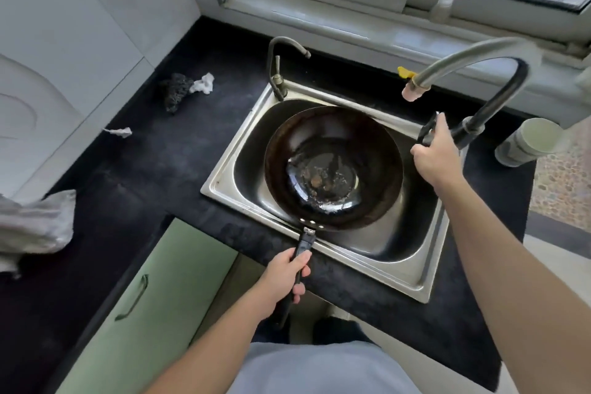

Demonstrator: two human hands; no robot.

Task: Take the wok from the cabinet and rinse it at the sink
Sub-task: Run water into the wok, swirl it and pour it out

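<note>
- The wok sits in the steel sink, its dark bowl facing up and filling most of the basin; brown residue shows on its bottom.
- Its black handle points toward the near side, crossing the sink's near rim and the black counter.
- The left hand is closed around that handle, fingers wrapped over it, so the wok's bowl lies just beyond the hand, on its far side.
- The right hand is at the right edge of the sink, to the right of the wok and apart from it, curled around the black lever of the tall faucet.
- That faucet's hose arches to the left, its pale nozzle hanging above the sink's far right corner, beyond the wok's rim.
- A second, smaller tap stands at the sink's far left corner.
- On the counter to the left lie a dark scrubber and 2 crumpled white scraps; a grey cloth sits at the left edge.
- A pale cup stands to the right of the faucet.
</note>
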